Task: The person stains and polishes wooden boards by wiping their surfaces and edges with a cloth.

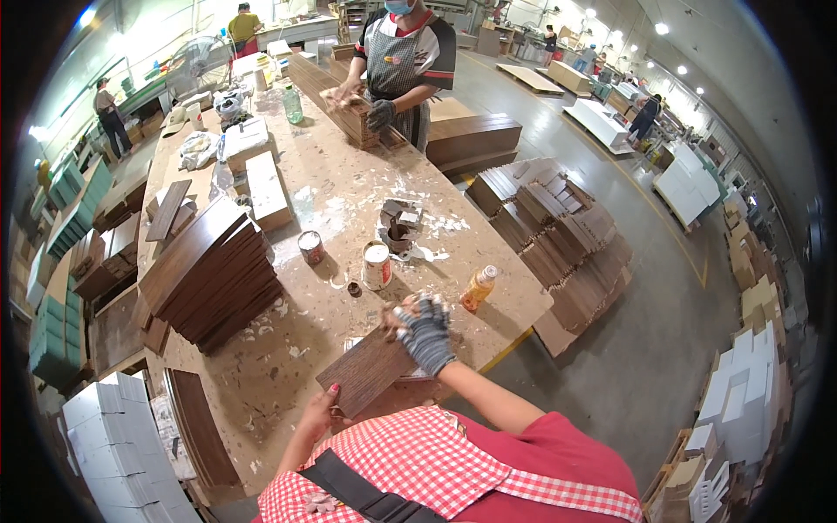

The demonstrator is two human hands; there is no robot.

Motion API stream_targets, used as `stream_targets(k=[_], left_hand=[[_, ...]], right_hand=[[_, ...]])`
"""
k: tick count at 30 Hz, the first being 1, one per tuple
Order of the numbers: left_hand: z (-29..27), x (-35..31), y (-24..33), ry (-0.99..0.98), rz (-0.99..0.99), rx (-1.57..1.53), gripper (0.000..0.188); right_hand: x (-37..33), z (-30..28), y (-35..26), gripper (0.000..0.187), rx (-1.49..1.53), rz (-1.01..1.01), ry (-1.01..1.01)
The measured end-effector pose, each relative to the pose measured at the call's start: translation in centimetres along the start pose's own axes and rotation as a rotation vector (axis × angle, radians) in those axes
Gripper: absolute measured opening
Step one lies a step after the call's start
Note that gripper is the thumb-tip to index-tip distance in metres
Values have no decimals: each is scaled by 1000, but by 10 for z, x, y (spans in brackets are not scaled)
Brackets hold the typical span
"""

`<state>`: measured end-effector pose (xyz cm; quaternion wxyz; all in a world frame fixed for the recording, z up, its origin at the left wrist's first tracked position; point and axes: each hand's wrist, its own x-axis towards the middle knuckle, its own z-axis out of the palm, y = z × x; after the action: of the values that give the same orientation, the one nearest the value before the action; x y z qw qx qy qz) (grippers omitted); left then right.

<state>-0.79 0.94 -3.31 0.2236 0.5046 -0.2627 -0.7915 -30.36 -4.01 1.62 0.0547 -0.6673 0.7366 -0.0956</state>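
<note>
A dark brown wood-grain board [370, 370] lies tilted at the near edge of the worktable, in front of my apron. My bare left hand [318, 417] grips its near left corner, thumb on the top face. My right hand [425, 336], in a grey striped fingerless glove, is closed on a crumpled brown-stained rag [399, 315] at the board's far right end. Beyond the rag stand a white-topped can [377, 266], a small dark bottle cap [354, 289] and an orange bottle [479, 288].
A tall stack of brown boards [209, 270] stands to the left. Further cans, such as a red one [310, 247], and a dark-stained container [399, 234] sit mid-table. Across the table a co-worker [404, 61] handles stacked boards [353, 118]. More boards [549, 227] are piled at the right.
</note>
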Motion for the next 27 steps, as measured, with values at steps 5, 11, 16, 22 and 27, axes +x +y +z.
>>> stream_targets(k=[5, 11, 16, 22, 27], left_hand=[[9, -1, 6, 1, 45, -2, 36], [-4, -1, -3, 29, 25, -33, 34], [13, -4, 7, 23, 28, 13, 34], [10, -2, 7, 25, 21, 3, 33], [7, 0, 7, 10, 29, -4, 33]], right_hand=[[6, 44, -8, 47, 0, -108, 21], [-39, 0, -63, 34, 233, -597, -44], [14, 20, 18, 34, 197, -295, 109], [10, 26, -24, 37, 339, -2, -58], [-43, 34, -68, 32, 241, -616, 171]])
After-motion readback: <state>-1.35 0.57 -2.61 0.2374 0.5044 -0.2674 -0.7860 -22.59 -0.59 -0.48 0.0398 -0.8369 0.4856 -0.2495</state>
